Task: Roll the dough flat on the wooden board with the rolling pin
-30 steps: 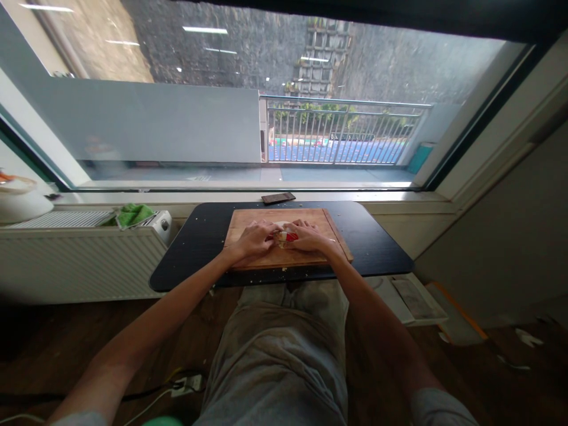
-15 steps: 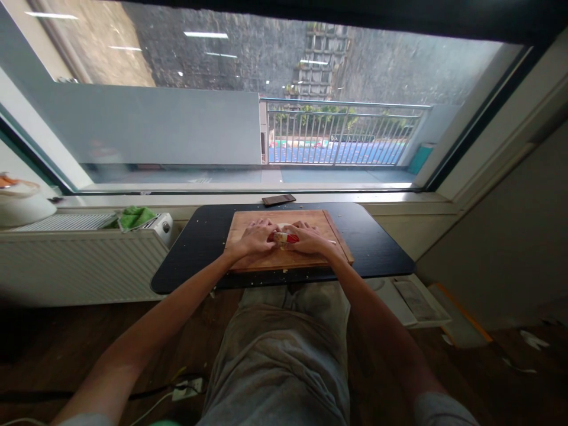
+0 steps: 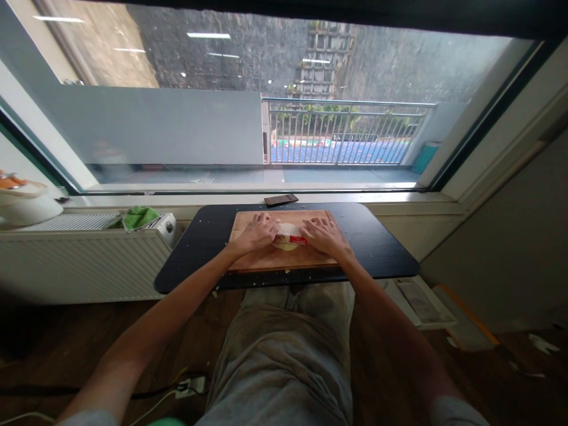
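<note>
We judge the pale, round dough sheet (image 3: 286, 245) already flattened between left hand (image 3: 261, 232) and right hand (image 3: 325, 235), both over the ends of the red-and-white cylindrical roller (image 3: 290, 239), their grip indeterminable, as is any rolling left.

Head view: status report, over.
Left hand, right hand at opposite ends of red-and-white printed cylinder. Cylinder across pale round sheet, on brown wooden board. No obstruction visible.

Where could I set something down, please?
The right end of the black table, beside the brown wooden board, looks free; pale crumbs dot the left. The board's middle is crowded: left hand, right hand, red-and-white cylinder, pale disc.
</note>
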